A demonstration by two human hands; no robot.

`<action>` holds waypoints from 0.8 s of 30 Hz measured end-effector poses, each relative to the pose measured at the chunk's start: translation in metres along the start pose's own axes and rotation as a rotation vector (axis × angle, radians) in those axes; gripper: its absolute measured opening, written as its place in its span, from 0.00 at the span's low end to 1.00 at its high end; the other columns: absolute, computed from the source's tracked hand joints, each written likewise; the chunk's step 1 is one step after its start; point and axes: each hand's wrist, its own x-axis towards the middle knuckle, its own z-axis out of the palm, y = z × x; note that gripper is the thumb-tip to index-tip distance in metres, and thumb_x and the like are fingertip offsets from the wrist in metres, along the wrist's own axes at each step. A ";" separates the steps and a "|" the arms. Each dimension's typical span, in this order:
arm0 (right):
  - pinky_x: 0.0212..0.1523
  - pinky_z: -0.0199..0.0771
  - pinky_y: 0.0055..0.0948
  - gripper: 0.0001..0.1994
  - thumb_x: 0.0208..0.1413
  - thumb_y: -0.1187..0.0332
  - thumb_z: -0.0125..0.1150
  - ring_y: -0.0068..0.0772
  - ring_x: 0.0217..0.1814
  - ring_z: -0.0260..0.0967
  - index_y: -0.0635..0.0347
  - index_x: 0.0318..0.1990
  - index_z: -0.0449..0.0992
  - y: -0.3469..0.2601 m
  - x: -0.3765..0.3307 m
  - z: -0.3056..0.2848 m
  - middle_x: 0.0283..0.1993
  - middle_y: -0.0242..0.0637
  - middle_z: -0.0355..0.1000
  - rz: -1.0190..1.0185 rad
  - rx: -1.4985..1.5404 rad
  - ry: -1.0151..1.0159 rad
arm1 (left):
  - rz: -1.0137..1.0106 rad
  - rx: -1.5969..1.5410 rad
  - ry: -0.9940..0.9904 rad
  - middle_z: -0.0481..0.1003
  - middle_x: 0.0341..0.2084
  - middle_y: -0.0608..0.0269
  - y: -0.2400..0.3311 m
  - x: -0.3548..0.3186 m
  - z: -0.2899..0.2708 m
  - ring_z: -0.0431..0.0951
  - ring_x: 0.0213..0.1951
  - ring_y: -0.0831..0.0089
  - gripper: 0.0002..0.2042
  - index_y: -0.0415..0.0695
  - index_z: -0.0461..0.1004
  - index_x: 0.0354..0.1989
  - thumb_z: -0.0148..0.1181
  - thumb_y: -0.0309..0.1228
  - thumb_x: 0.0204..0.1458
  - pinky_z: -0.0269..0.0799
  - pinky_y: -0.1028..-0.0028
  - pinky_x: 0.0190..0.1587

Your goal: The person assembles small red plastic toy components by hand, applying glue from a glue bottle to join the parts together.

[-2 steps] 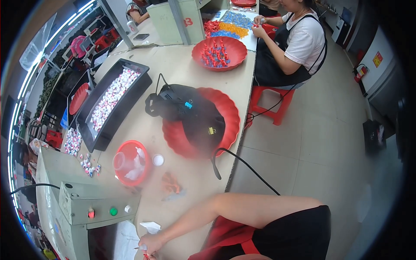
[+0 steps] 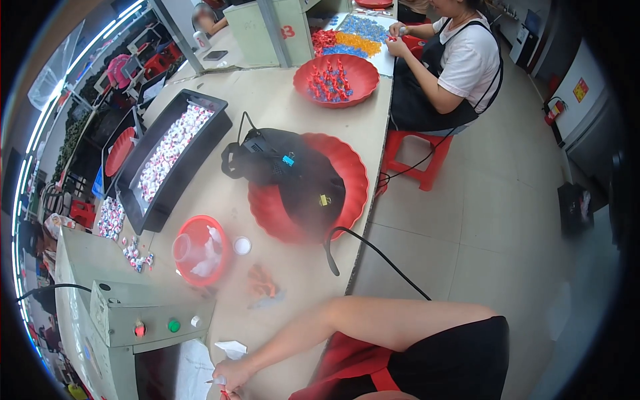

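My right hand (image 2: 231,375) is at the bottom edge, in front of a pale green machine (image 2: 150,313) with round knobs. Its fingers are pinched on a small red piece (image 2: 225,395), which the frame cuts off. A pale covering wraps one fingertip. White paper (image 2: 193,367) lies beside the hand, next to the machine's dark opening, and a folded white scrap (image 2: 231,349) is just above. My left hand is out of the picture; only a sliver of skin shows at the lower edge.
A red basin (image 2: 203,250) holds a clear cup, with a white cap (image 2: 242,246) alongside. Farther off are a black tray (image 2: 217,110) of small white pieces, a scalloped red plate (image 2: 360,180) under black fabric (image 2: 310,177), and a cable (image 2: 393,267). A co-worker (image 2: 453,73) sits beyond.
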 end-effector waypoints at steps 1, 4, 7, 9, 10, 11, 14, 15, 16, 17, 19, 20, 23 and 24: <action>0.20 0.69 0.29 0.10 0.30 0.75 0.64 0.32 0.23 0.71 0.66 0.24 0.73 -0.001 -0.001 0.000 0.22 0.38 0.71 0.005 0.013 0.001 | -0.022 0.010 0.015 0.74 0.36 0.49 0.004 -0.002 0.001 0.75 0.37 0.62 0.21 0.34 0.73 0.39 0.64 0.40 0.46 0.72 0.69 0.42; 0.20 0.69 0.28 0.10 0.30 0.75 0.64 0.32 0.22 0.70 0.66 0.24 0.72 -0.001 0.000 0.000 0.21 0.38 0.71 0.005 0.024 -0.012 | -0.020 0.081 0.035 0.74 0.36 0.49 0.012 -0.003 0.002 0.75 0.37 0.62 0.21 0.34 0.73 0.39 0.64 0.41 0.45 0.72 0.69 0.42; 0.19 0.69 0.28 0.10 0.30 0.75 0.64 0.31 0.21 0.70 0.66 0.24 0.72 -0.007 -0.002 -0.003 0.21 0.38 0.71 0.045 0.043 -0.025 | -0.032 0.143 0.032 0.74 0.35 0.50 0.021 -0.004 0.001 0.75 0.37 0.63 0.22 0.35 0.72 0.40 0.65 0.42 0.45 0.72 0.68 0.42; 0.19 0.68 0.28 0.10 0.30 0.75 0.64 0.31 0.21 0.70 0.66 0.24 0.72 -0.004 -0.001 -0.002 0.20 0.37 0.70 0.040 0.034 -0.005 | -0.063 0.141 0.015 0.74 0.35 0.51 0.019 -0.003 0.003 0.75 0.36 0.63 0.23 0.35 0.72 0.41 0.65 0.42 0.44 0.71 0.68 0.43; 0.19 0.68 0.28 0.10 0.29 0.75 0.63 0.31 0.21 0.70 0.66 0.24 0.72 -0.002 0.000 -0.003 0.20 0.37 0.70 0.036 0.022 0.011 | -0.041 0.058 -0.020 0.74 0.36 0.51 0.013 0.000 0.004 0.75 0.36 0.63 0.23 0.35 0.72 0.41 0.64 0.43 0.45 0.71 0.68 0.43; 0.19 0.68 0.28 0.10 0.29 0.75 0.63 0.31 0.21 0.70 0.66 0.24 0.72 -0.003 0.000 -0.002 0.20 0.37 0.70 0.032 0.030 0.001 | -0.018 -0.015 -0.035 0.74 0.36 0.52 0.013 -0.001 0.003 0.75 0.36 0.63 0.24 0.35 0.71 0.42 0.63 0.44 0.45 0.71 0.68 0.44; 0.19 0.68 0.28 0.10 0.29 0.75 0.63 0.31 0.21 0.70 0.66 0.24 0.72 -0.005 0.000 -0.001 0.20 0.37 0.70 0.033 0.053 -0.002 | -0.010 0.145 -0.011 0.74 0.37 0.50 0.020 -0.004 0.002 0.75 0.36 0.62 0.22 0.34 0.71 0.42 0.62 0.43 0.47 0.71 0.68 0.43; 0.19 0.68 0.28 0.10 0.29 0.75 0.63 0.31 0.20 0.70 0.66 0.24 0.72 -0.004 -0.001 -0.003 0.20 0.38 0.70 0.030 0.039 0.019 | -0.010 0.145 -0.021 0.74 0.37 0.50 0.018 -0.004 0.003 0.75 0.36 0.62 0.22 0.34 0.71 0.42 0.62 0.43 0.47 0.71 0.68 0.43; 0.19 0.68 0.29 0.10 0.29 0.75 0.64 0.31 0.20 0.70 0.66 0.24 0.72 -0.004 -0.003 -0.004 0.20 0.38 0.70 0.027 0.025 0.039 | -0.008 0.076 -0.026 0.74 0.35 0.50 0.012 -0.003 0.005 0.75 0.36 0.63 0.22 0.34 0.71 0.42 0.62 0.41 0.47 0.72 0.69 0.41; 0.19 0.68 0.29 0.10 0.29 0.75 0.64 0.31 0.20 0.70 0.66 0.24 0.72 -0.010 -0.007 -0.006 0.20 0.38 0.70 0.030 0.025 0.044 | -0.006 0.007 -0.027 0.74 0.34 0.49 0.007 -0.001 0.005 0.75 0.36 0.63 0.21 0.34 0.71 0.42 0.62 0.40 0.48 0.72 0.70 0.40; 0.19 0.68 0.30 0.10 0.29 0.74 0.64 0.33 0.21 0.70 0.66 0.24 0.72 -0.023 -0.015 -0.010 0.20 0.39 0.71 0.031 0.001 0.009 | 0.031 0.088 -0.023 0.74 0.32 0.49 0.002 0.001 0.002 0.75 0.35 0.63 0.20 0.34 0.71 0.41 0.62 0.38 0.48 0.72 0.70 0.39; 0.19 0.68 0.30 0.10 0.29 0.74 0.64 0.33 0.21 0.70 0.66 0.24 0.72 -0.020 -0.014 -0.008 0.20 0.39 0.71 0.031 0.004 0.002 | 0.072 0.174 -0.009 0.75 0.31 0.48 0.002 0.001 0.001 0.75 0.35 0.64 0.19 0.33 0.71 0.41 0.63 0.37 0.48 0.73 0.71 0.38; 0.23 0.70 0.31 0.10 0.31 0.71 0.64 0.35 0.25 0.70 0.65 0.25 0.72 0.009 0.007 0.005 0.21 0.40 0.70 -0.041 -0.072 0.001 | 0.080 0.073 0.063 0.75 0.30 0.49 0.009 -0.004 0.004 0.75 0.33 0.65 0.18 0.33 0.71 0.40 0.63 0.36 0.48 0.73 0.71 0.36; 0.25 0.70 0.30 0.10 0.32 0.70 0.64 0.36 0.26 0.70 0.64 0.25 0.72 0.027 0.018 0.015 0.22 0.41 0.70 -0.076 -0.101 0.011 | 0.107 0.076 0.043 0.75 0.30 0.49 0.014 -0.003 0.007 0.75 0.33 0.65 0.18 0.32 0.71 0.40 0.63 0.35 0.47 0.74 0.71 0.35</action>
